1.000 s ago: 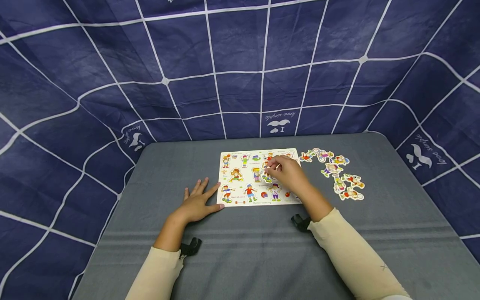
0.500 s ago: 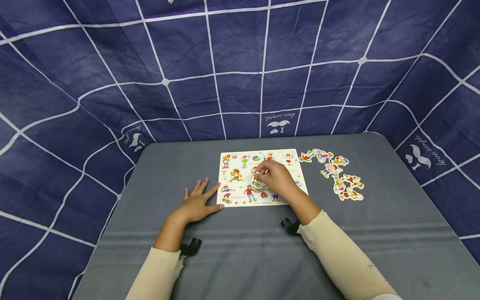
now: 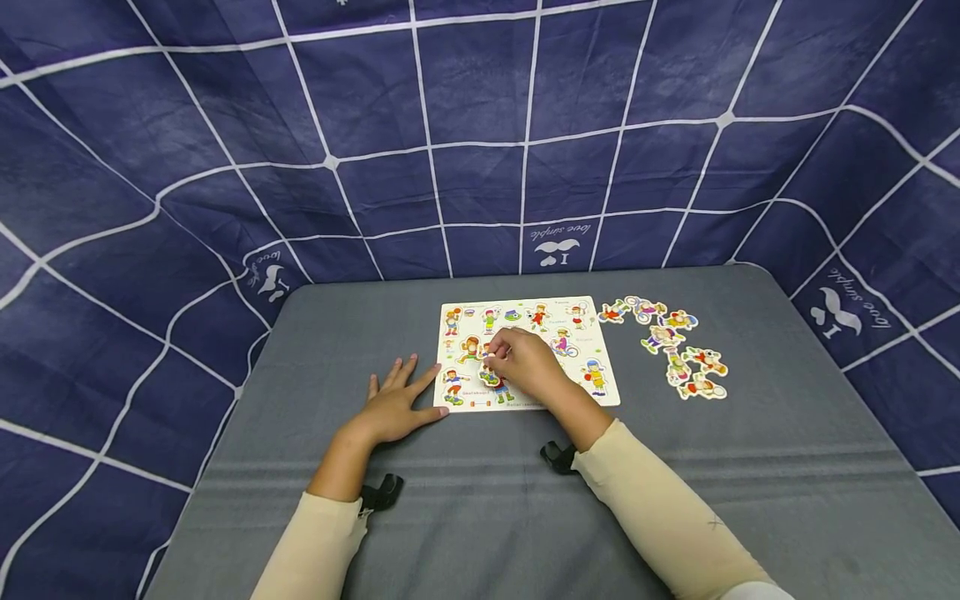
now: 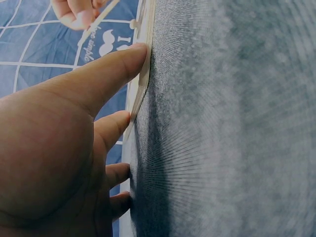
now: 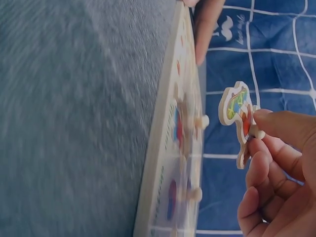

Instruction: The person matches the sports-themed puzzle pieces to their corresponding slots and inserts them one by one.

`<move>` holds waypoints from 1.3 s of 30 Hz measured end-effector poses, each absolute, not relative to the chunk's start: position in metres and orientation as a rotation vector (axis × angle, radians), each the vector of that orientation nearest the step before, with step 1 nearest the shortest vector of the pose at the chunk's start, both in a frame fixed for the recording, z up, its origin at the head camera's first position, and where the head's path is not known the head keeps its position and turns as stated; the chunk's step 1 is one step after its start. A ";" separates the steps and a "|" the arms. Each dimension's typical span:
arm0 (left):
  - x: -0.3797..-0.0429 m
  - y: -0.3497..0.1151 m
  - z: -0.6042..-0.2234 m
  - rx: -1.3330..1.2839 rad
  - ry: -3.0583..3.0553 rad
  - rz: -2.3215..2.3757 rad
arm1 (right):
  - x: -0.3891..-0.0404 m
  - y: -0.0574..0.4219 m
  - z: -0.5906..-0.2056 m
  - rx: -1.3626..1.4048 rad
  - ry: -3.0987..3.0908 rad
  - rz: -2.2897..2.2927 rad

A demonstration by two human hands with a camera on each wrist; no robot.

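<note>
A pale wooden puzzle board (image 3: 608, 390) with printed figures and figure-shaped pieces lies on the grey table. My right hand (image 3: 528, 364) is above its left-centre part, pinching a flat wooden puzzle piece (image 5: 243, 113) by its small round knob (image 5: 257, 132). In the right wrist view, the piece is tilted and apart from the board. A green and yellow patch shows on its face, partly covered by the thumb. My left hand (image 3: 392, 412) lies with spread fingers at the board's left edge; in the left wrist view, thumb (image 4: 133, 58) and forefinger touch that edge.
To the right of the board, several loose puzzle pieces (image 3: 663, 338) form a curved row on the grey cloth (image 3: 480, 500). Knobs (image 5: 196, 194) stick up from the board. A blue curtain (image 3: 480, 192) with white lines hangs behind the table and at its sides.
My right hand has carried the puzzle piece leftward across the board, uncovering figures on the board's right part. My left hand has stayed in place.
</note>
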State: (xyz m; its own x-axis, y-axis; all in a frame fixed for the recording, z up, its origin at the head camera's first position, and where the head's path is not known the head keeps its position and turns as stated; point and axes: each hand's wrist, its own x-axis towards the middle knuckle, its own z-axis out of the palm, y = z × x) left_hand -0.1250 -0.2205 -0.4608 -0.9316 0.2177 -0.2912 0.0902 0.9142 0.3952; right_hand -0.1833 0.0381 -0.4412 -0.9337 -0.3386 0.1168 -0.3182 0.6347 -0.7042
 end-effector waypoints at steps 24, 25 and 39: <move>-0.125 -0.220 -0.461 0.245 2.753 0.548 | -0.178 -0.007 -0.446 -0.708 2.836 -1.013; -0.125 -0.221 -0.460 0.246 2.752 0.550 | -0.178 -0.008 -0.446 -0.712 2.834 -1.008; -0.123 -0.220 -0.458 0.236 2.743 0.568 | -0.177 -0.024 -0.450 -0.790 2.848 -0.858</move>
